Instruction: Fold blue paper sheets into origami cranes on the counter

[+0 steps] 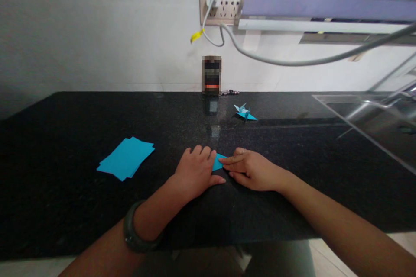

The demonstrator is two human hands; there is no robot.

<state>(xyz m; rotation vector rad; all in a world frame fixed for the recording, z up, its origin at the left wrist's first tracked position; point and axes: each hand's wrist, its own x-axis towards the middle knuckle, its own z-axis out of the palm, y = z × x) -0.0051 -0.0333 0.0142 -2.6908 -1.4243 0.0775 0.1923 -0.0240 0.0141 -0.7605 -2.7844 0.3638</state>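
A small piece of folded blue origami paper (218, 162) lies flat on the dark counter between my hands, mostly covered by them. My left hand (196, 172) is closed over its left part, holding it down, with the thumb stretched out below the paper. From the right, my right hand (252, 169) presses its fingertips together on the paper's right end. The thumb of that hand is tucked underneath. Over to the left rests a loose stack of blue paper sheets (127, 159). Beyond my hands stand light-blue and blue folded paper cranes (246, 115), close together.
A pixelated phone-like object (212, 75) leans on the wall, with a beaded strand (230, 92) beside it. A sink (383, 125) is set into the black counter (81, 212) at right. A grey cable (286, 60) hangs from the wall socket (224, 8).
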